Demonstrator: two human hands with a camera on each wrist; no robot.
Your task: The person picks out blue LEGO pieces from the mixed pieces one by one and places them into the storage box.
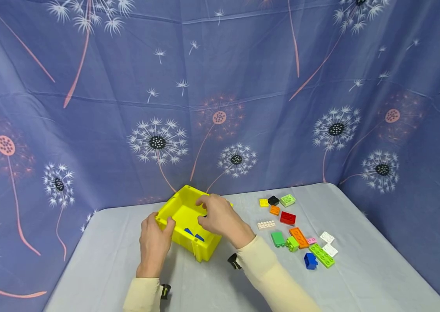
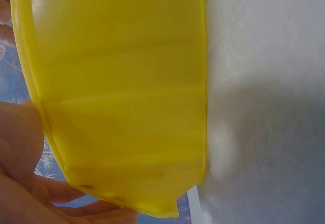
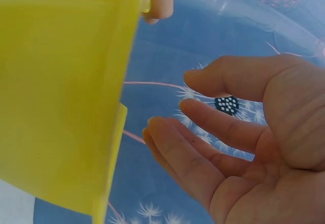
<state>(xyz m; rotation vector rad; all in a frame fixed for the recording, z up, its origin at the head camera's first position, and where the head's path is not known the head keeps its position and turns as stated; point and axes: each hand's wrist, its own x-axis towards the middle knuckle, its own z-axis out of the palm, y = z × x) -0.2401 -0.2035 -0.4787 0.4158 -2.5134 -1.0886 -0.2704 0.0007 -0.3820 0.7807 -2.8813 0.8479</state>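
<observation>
A yellow plastic bin (image 1: 204,252) stands on the cloth-covered table, turned at an angle. At its left corner my left hand (image 1: 153,242) grips the rim, thumb over the edge and fingers along the outside; the left wrist view shows those fingers (image 2: 101,210) against the bin wall (image 2: 127,122). My right hand (image 1: 220,219) is over the bin's right side. In the right wrist view that hand (image 3: 244,142) has loosely bent fingers and nothing between them. Two small blue pieces (image 1: 199,237) show inside the bin near its front wall. The right hand hides part of the bin's interior.
Right of the bin lie loose toy bricks: a red brick (image 1: 288,218), an orange plate (image 1: 299,238), a long lime plate (image 1: 322,255), a blue brick (image 1: 311,261), a green brick (image 1: 278,239) and several others. A patterned blue curtain (image 1: 266,108) hangs behind the table (image 1: 99,260).
</observation>
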